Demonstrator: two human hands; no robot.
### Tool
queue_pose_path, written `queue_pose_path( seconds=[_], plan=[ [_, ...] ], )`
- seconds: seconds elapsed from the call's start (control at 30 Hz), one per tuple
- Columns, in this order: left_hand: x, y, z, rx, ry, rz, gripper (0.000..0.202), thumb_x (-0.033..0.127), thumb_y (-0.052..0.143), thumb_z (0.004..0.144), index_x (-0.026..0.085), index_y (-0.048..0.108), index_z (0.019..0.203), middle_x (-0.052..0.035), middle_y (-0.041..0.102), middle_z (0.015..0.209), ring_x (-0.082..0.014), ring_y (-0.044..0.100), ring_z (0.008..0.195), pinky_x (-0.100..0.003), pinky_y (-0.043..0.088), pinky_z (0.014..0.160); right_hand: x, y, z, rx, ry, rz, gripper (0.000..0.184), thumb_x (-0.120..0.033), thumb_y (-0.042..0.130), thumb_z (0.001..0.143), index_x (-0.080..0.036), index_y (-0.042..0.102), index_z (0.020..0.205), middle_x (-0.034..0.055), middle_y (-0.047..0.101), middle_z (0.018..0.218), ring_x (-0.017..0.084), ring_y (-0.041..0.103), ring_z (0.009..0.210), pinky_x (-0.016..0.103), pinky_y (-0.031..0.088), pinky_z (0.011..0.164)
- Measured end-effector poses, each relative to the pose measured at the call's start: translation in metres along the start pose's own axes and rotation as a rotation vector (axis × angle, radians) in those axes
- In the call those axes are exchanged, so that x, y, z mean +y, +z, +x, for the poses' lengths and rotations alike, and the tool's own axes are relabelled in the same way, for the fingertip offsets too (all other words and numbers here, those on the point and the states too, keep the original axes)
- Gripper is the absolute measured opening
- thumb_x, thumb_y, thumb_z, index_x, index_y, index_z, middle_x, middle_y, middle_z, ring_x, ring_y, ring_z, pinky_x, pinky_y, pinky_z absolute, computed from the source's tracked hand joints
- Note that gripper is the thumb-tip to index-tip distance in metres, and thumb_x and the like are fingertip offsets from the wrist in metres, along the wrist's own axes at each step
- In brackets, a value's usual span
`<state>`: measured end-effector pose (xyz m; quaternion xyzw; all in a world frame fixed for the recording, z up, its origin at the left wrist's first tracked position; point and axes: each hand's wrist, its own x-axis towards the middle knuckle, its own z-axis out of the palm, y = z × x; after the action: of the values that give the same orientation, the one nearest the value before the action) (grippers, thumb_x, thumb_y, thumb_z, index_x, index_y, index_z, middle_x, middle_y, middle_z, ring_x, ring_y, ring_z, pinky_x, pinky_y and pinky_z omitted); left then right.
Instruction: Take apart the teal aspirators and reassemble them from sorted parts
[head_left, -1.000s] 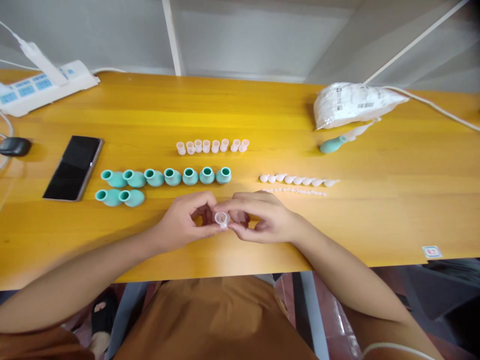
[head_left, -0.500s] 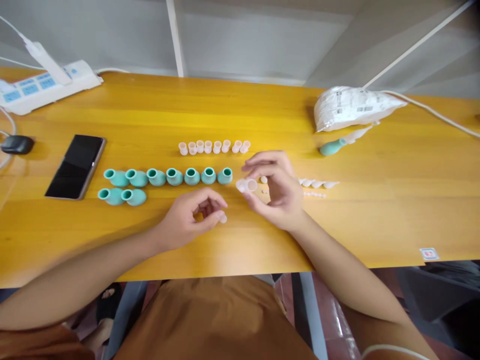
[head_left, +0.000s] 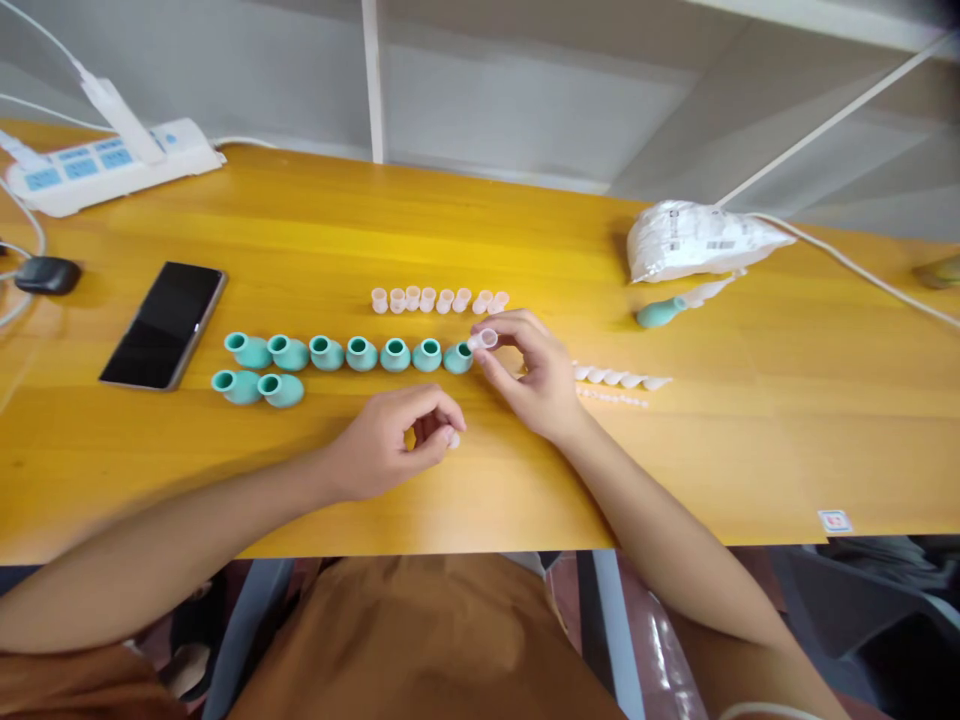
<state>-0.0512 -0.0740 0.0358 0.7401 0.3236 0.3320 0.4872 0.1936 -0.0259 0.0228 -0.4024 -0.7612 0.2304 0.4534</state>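
My right hand (head_left: 534, 375) pinches a small translucent white cup-shaped piece (head_left: 484, 339) between thumb and fingertips, its round mouth facing me. This piece overlaps the rightmost teal rubber bulb (head_left: 454, 360) in the view; whether they touch I cannot tell. My left hand (head_left: 401, 440) is curled above the table, with a tiny whitish piece (head_left: 454, 440) showing at its thumb and fingertips. Several open-necked teal bulbs (head_left: 361, 356) lie in a row, with two more (head_left: 280, 390) in front at the left. Behind them stands a row of similar white cups (head_left: 428, 299).
Right of my hand lie a row of white pointed nozzles (head_left: 621, 379) and a line of tiny white pieces (head_left: 619, 399). Farther back are a teal bulb with a nozzle (head_left: 661, 312) and a white plastic package (head_left: 694, 243). A phone (head_left: 163, 325) and power strip (head_left: 105, 165) sit left.
My right hand has moved left with the white cup piece, up to the rightmost teal bulb. My left hand stays nearly in place, its fingers curled more tightly. The whole view has shifted slightly.
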Motion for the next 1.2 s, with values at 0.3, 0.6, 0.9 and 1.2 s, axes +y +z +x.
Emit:
queue_pose_path(
  seconds=[0.3,0.6,0.9,1.2],
  plan=[
    [-0.007,-0.002,-0.001,-0.067,0.035,0.294,0.017,0.025,0.071,0.103,0.019,0.069,0.119,-0.0023,0.073,0.1,-0.0152,0.069,0.076,-0.028,0.053,0.068,-0.006,-0.01,-0.01,0.011,0.041,0.203,0.011,-0.031,0.069,0.111,-0.025,0.068,0.121,0.0071,0.075,0.111,0.02,0.076,0.097,0.039,0.066,0.09],
    [-0.025,0.003,-0.005,-0.225,0.236,0.665,0.016,0.023,0.06,0.114,0.017,0.074,0.111,-0.0087,0.071,0.114,-0.0223,0.072,0.096,-0.035,0.058,0.087,-0.006,-0.02,-0.018,-0.237,0.102,0.21,0.037,-0.037,0.063,0.116,-0.025,0.07,0.15,0.0022,0.075,0.098,0.012,0.067,0.065,0.029,0.063,0.068],
    [-0.026,0.005,-0.004,-0.168,0.261,0.571,0.016,0.019,0.06,0.112,0.018,0.075,0.105,-0.0083,0.073,0.106,-0.022,0.071,0.096,-0.035,0.059,0.09,-0.003,-0.019,-0.026,-0.261,0.096,0.225,0.037,-0.04,0.064,0.115,-0.025,0.064,0.149,0.0036,0.073,0.098,0.016,0.069,0.077,0.027,0.058,0.066],
    [-0.001,-0.005,0.005,0.224,0.092,-0.089,0.014,0.023,0.08,0.102,0.023,0.078,0.116,-0.0059,0.074,0.111,-0.0163,0.073,0.093,-0.029,0.064,0.082,-0.005,-0.019,-0.026,-0.199,-0.128,0.176,0.025,-0.03,0.077,0.108,-0.026,0.064,0.129,0.0042,0.077,0.103,0.017,0.074,0.081,0.028,0.059,0.069]
  ],
)
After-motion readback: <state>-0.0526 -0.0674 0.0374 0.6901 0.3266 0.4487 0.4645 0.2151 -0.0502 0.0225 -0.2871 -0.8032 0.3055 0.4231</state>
